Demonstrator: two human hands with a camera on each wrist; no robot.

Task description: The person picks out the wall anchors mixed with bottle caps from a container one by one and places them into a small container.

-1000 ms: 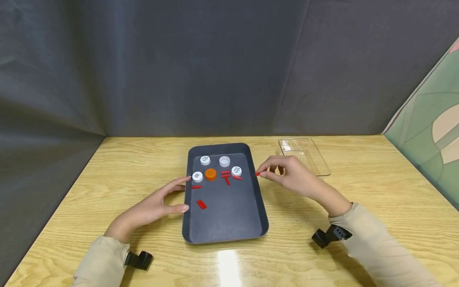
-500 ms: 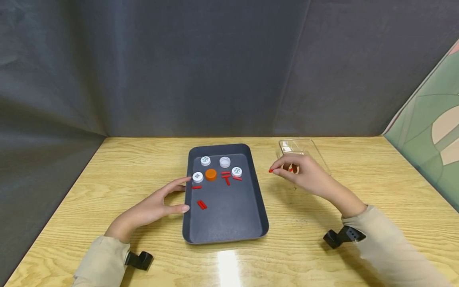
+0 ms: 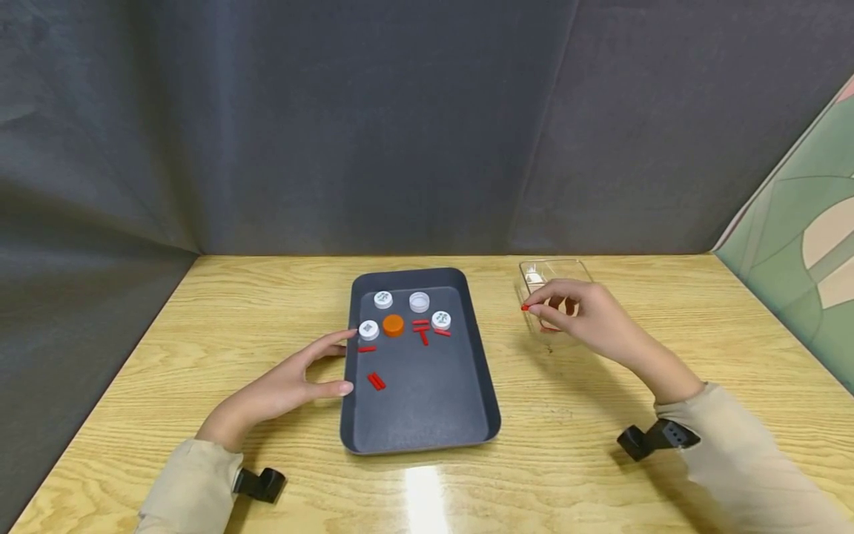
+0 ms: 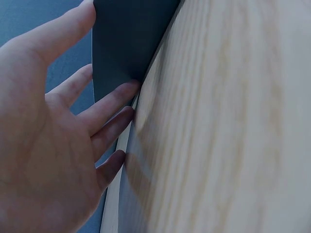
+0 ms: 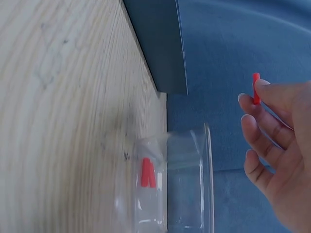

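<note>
My right hand (image 3: 594,322) pinches a small red stick (image 5: 256,80) between thumb and index finger, its other fingers loosely bent. The hand hovers by the near left part of a clear plastic box (image 5: 209,167), partly hiding it in the head view. Inside that box lie red sticks (image 5: 145,172), seen from the right wrist. My left hand (image 3: 283,386) has thumb and fingers spread along the left side of a dark grey tray (image 3: 434,408), touching it. More red sticks (image 3: 376,381) lie in the tray, some clustered beside the caps.
Toward the tray's far end sit an orange cap (image 3: 393,325) and several white caps (image 3: 369,330); one white cap (image 3: 419,302) shows its hollow side. Wood-grain tabletop (image 3: 293,289) surrounds the tray. A dark curtain (image 3: 373,133) stands behind the table.
From the tray's right edge, my right hand has moved right to the clear box, carrying the red stick. My left hand has stayed at the tray.
</note>
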